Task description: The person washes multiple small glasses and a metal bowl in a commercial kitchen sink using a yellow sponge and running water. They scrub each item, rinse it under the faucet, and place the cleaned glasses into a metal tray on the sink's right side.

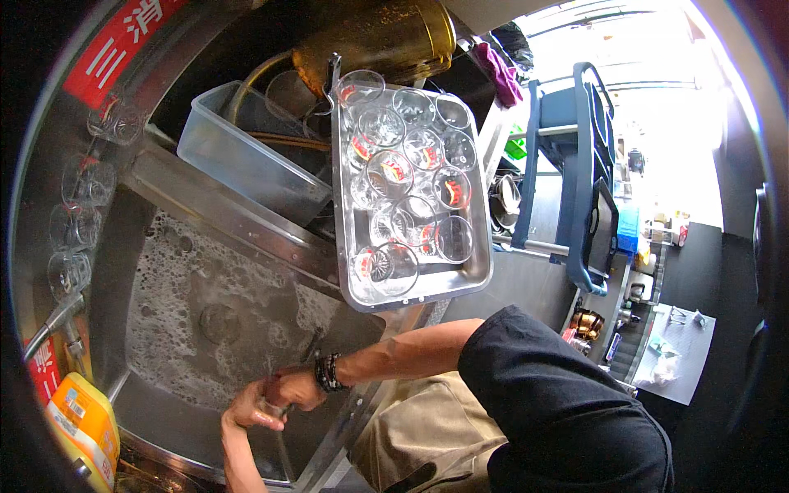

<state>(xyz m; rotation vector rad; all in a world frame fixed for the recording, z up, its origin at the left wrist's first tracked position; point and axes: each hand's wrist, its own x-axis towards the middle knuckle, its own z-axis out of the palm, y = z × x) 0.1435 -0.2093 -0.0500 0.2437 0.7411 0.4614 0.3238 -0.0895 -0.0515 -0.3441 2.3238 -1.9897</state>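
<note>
Over the near side of a metal sink (203, 437) with foamy water (179, 296), my two hands meet around a small, clear object that looks like a drinking glass (275, 409). Fingers hide most of it, and motion blurs it. My left hand (246, 407) grips it from below in the picture. Curled against it from the other side is my right hand (299, 389), with dark bead bracelets at the wrist. A round drain shape (220, 321) shows faintly under the water.
A metal tray (444, 280) of several drinking glasses (394, 268) stands beside the sink, near my right forearm. Behind it are a translucent plastic bin (246, 163) and a brass-coloured pot (382, 40). Glasses (71, 271), a tap (58, 317) and a yellow jug (86, 425) line the left edge.
</note>
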